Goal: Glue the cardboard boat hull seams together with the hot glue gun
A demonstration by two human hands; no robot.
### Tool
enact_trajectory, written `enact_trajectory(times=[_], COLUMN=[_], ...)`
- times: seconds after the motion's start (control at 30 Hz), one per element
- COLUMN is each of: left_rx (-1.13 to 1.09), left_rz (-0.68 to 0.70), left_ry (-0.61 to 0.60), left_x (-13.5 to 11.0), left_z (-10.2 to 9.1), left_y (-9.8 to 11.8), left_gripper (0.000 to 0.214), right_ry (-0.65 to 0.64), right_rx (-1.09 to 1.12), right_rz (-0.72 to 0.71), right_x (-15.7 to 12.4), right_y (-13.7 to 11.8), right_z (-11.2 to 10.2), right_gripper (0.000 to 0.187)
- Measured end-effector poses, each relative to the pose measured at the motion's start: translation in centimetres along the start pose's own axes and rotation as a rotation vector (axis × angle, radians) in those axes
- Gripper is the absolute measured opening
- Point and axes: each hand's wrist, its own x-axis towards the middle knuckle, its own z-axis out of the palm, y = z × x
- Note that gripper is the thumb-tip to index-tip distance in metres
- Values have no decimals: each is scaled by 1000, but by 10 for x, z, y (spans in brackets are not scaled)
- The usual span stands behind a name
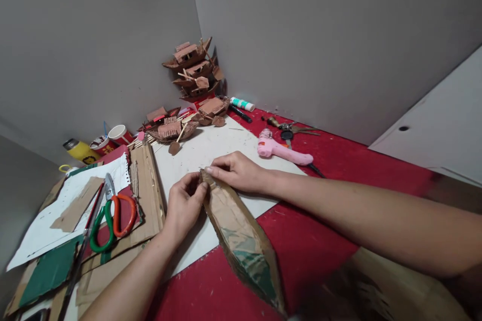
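The head view looks forward and down onto the counter (305,241) from close above and behind the left hand (186,206) and right hand (241,173), near enough that both forearms (357,205) cross its edges; walls (320,35) meet well beyond the hands

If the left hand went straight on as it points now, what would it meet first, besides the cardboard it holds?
Probably the right hand, close ahead; the exact depth is unclear.

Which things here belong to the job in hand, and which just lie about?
Likely in the job:
- boat-shaped cardboard, held by left hand and right hand
- scissors
- pink corded tool

Seemingly lying about:
- yellow bottle
- red cup
- stacked model boats
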Motion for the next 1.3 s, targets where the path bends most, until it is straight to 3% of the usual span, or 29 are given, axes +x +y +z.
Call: enact_trajectory(times=[0.27, 0.8, 1.03, 1.3], left_rx=[65, 158, 79, 71], left_rz=[30, 121, 9, 48], left_ry=[26, 80, 89, 47], left_x=[-2, -7, -3, 0], left_z=[2, 3, 3, 0], left_y=[2, 6, 6, 5], left_gripper=[15, 13, 15, 14], right_ry=[-65, 30, -32, -59], right_rx=[-26, 0, -37, -59], right_rz=[-8, -16, 8, 18], right_x=[-5, -6, -6, -6], right_y=[-3, -9, -12, -13], right_z=[3, 7, 4, 4], right_gripper=[19, 14, 12, 10])
